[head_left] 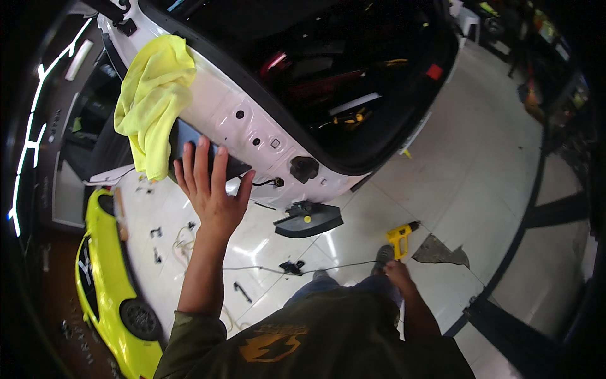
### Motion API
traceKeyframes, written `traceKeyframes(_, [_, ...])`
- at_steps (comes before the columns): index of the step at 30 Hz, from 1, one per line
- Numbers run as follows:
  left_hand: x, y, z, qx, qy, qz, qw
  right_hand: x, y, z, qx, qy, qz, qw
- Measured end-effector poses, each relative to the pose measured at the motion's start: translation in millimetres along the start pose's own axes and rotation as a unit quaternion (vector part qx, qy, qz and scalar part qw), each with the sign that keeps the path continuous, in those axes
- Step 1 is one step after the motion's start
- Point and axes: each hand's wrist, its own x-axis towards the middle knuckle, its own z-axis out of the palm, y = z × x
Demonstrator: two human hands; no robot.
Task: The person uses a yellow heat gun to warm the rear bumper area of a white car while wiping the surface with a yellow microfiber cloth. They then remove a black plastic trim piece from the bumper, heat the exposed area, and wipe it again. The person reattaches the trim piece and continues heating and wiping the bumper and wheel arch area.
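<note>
My left hand (214, 189) lies with fingers spread on a dark, smooth, glossy part (186, 136) at the rear corner of a white car body (227, 101). Most of that part is hidden by the hand and by a yellow-green cloth (154, 101) draped over the bodywork. A short black wire with a connector (278, 182) emerges beside my thumb. Low at my right side, my right hand (398, 275) is closed. Right beyond it is a yellow heat gun (399, 240); whether the fingers grip its handle cannot be made out.
A black corner trim piece (308, 221) sits below the car's edge. A dark cord (347, 265) runs across the tiled floor (454, 183), near small black parts (291, 268). The open boot (341, 82) holds tools. A yellow-green car (117, 284) stands at left; a dark torn-edged patch (442, 252) lies right.
</note>
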Motion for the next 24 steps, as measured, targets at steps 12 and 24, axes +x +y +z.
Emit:
traceKeyframes(12, [30.7, -16.7, -29.1, -0.031, 0.005, -0.186, 0.982, 106.7, 166.4, -69.0, -0.002, 0.001, 0.049, 0.999])
traceKeyframes(24, [112.9, -144.0, -17.4, 0.062, -0.030, -0.309, 0.949, 118.1, 151.9, -12.9, -0.016, -0.140, -0.017, 0.990])
